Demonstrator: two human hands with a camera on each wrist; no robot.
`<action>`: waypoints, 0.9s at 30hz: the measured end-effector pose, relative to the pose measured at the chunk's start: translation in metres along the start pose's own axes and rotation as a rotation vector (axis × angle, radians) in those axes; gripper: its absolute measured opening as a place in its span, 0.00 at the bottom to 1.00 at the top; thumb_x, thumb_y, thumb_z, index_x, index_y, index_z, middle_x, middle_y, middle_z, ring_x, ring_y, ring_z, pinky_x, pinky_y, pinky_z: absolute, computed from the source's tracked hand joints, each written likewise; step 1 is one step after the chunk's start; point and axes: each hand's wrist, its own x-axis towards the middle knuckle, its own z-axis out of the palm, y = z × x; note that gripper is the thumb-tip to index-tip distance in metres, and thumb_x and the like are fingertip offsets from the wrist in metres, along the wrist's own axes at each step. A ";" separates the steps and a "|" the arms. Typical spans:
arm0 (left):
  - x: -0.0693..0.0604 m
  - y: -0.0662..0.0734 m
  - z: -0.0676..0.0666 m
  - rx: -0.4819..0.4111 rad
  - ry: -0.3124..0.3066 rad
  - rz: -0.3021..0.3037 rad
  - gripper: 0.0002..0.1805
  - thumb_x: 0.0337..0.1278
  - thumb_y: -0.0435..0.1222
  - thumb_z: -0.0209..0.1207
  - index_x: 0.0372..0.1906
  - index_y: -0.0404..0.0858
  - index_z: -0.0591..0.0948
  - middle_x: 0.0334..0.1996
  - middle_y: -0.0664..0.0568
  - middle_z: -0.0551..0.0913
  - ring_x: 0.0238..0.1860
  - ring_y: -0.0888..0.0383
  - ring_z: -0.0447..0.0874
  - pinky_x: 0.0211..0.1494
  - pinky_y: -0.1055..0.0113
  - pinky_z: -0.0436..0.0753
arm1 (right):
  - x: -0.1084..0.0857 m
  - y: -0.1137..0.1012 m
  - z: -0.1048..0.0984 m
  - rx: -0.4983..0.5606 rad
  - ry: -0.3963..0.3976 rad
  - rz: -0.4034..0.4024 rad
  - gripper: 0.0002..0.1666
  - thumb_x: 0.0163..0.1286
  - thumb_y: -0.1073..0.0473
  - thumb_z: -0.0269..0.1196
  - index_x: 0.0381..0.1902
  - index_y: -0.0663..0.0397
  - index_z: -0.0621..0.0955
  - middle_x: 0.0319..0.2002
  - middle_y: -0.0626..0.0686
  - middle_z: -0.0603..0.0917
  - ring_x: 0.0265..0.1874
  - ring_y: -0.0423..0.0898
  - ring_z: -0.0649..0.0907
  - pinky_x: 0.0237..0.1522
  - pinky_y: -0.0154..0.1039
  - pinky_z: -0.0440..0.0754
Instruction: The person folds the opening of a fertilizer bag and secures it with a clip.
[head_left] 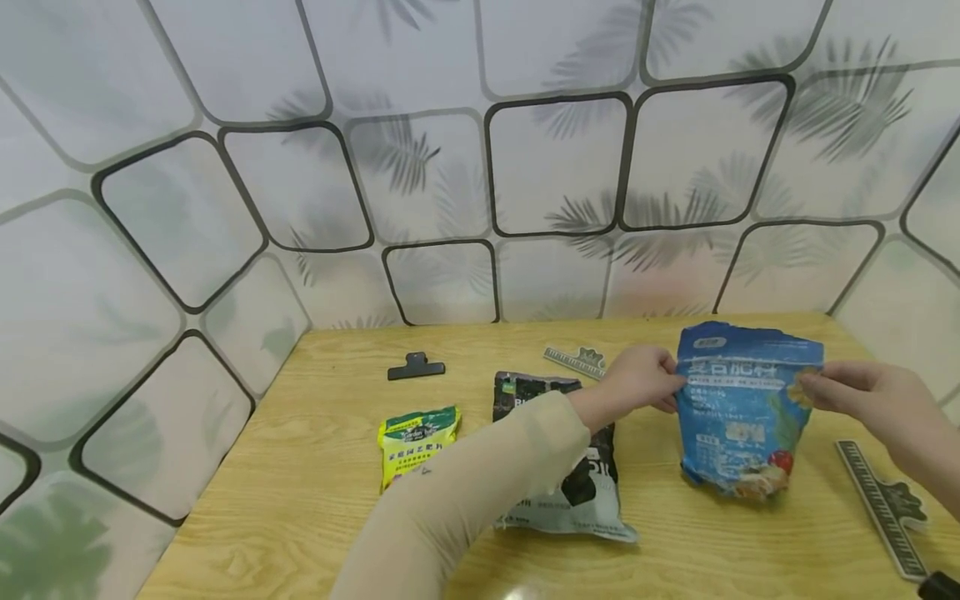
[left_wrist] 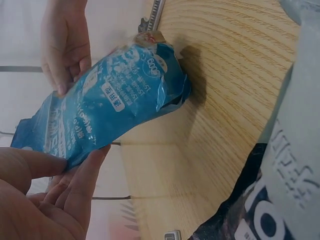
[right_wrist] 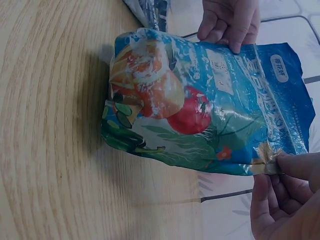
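A blue bag with vegetable pictures is held upright between both hands at the right of the table. My left hand pinches its left side edge near the top, and my right hand pinches the opposite edge. In the left wrist view the left thumb and fingers of the hand grip the edge of the bag. The right wrist view shows the right hand pinching the corner beside a printed flower on the bag. Its bottom is at or just above the wood; I cannot tell which.
A black and grey bag lies under my left forearm, with a small yellow-green bag to its left. A black clip and a ruler-like clip lie farther back. Another such clip is at the right.
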 end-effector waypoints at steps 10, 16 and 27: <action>-0.003 0.007 -0.005 -0.026 0.011 -0.006 0.06 0.75 0.31 0.63 0.46 0.31 0.85 0.42 0.43 0.90 0.33 0.54 0.93 0.33 0.70 0.91 | -0.001 -0.001 0.000 0.103 0.057 -0.028 0.24 0.86 0.47 0.56 0.58 0.63 0.83 0.31 0.16 0.78 0.33 0.15 0.75 0.58 0.84 0.67; -0.003 0.010 -0.006 -0.022 0.018 -0.004 0.06 0.75 0.32 0.64 0.47 0.32 0.85 0.42 0.43 0.91 0.33 0.54 0.93 0.32 0.72 0.90 | -0.002 -0.001 -0.001 0.160 0.071 -0.066 0.10 0.86 0.50 0.56 0.45 0.32 0.84 0.32 0.17 0.82 0.35 0.13 0.75 0.63 0.86 0.59; -0.004 0.011 -0.007 -0.018 0.012 0.010 0.04 0.74 0.31 0.64 0.44 0.32 0.84 0.39 0.44 0.91 0.29 0.56 0.91 0.30 0.73 0.88 | -0.004 -0.001 -0.003 0.112 0.090 -0.055 0.11 0.86 0.48 0.57 0.47 0.42 0.85 0.32 0.15 0.77 0.34 0.13 0.71 0.59 0.86 0.63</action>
